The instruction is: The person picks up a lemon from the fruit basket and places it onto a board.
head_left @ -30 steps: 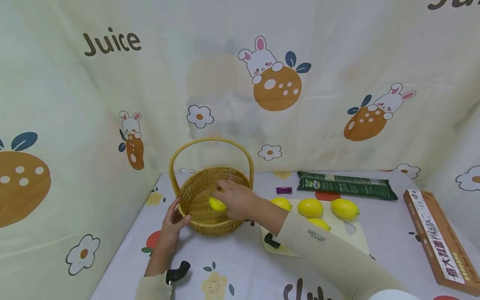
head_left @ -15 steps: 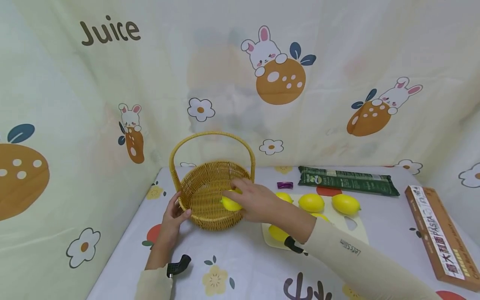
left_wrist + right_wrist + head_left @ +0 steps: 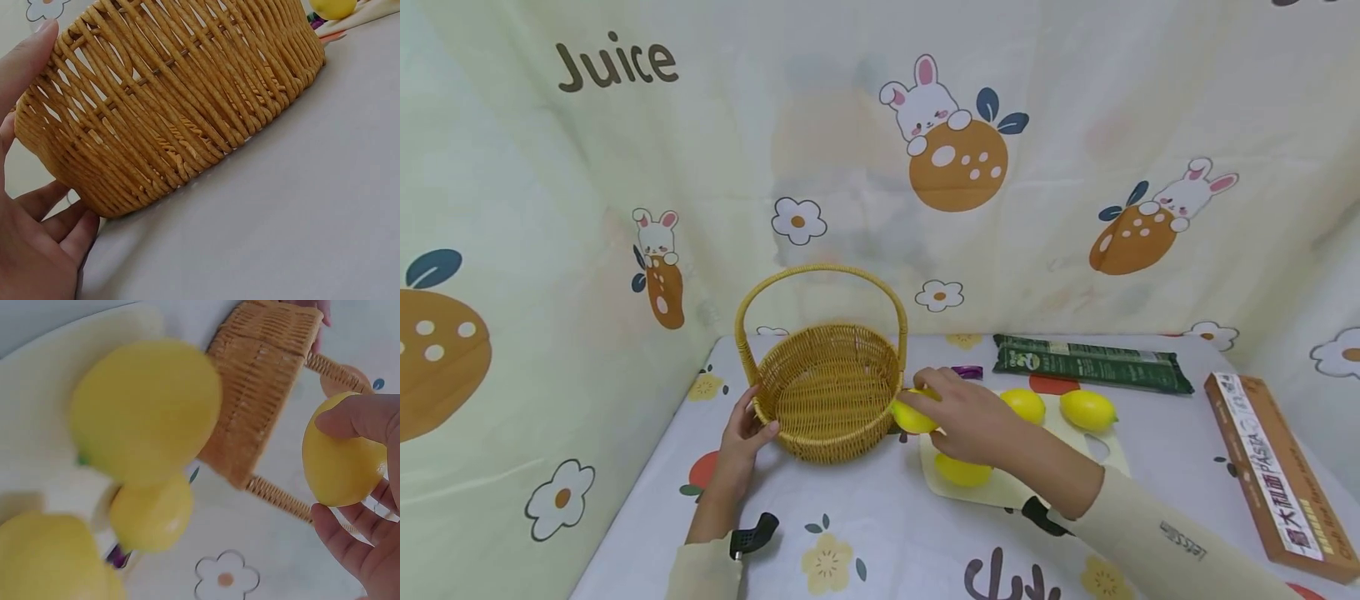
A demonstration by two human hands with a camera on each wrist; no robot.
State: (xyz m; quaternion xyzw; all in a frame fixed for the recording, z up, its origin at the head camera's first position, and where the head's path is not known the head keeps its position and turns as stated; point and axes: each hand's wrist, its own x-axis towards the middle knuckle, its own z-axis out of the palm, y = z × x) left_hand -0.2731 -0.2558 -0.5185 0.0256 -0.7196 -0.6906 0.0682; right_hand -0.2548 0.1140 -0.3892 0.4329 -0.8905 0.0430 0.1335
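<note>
In the head view, a woven basket with a tall arched handle stands upright on the left of the table. My left hand grips its near left rim, thumb on the front; in the left wrist view, fingers reach under its base. My right hand pinches a yellow lemon between thumb and fingers, just outside the basket's right wall. Behind and below this hand lies a cream cutting board. It bears several more lemons, among them one at its front left; the right hand and forearm hide part of them.
A green pasta packet lies along the back, with a small purple wrapped piece to its left. On the far right is a brown pasta box. A patterned cloth wall rises right behind the basket.
My right hand has carried the lemon from inside the basket out over its right rim, rightward to the board's left edge. The left hand keeps its grip on the basket.
</note>
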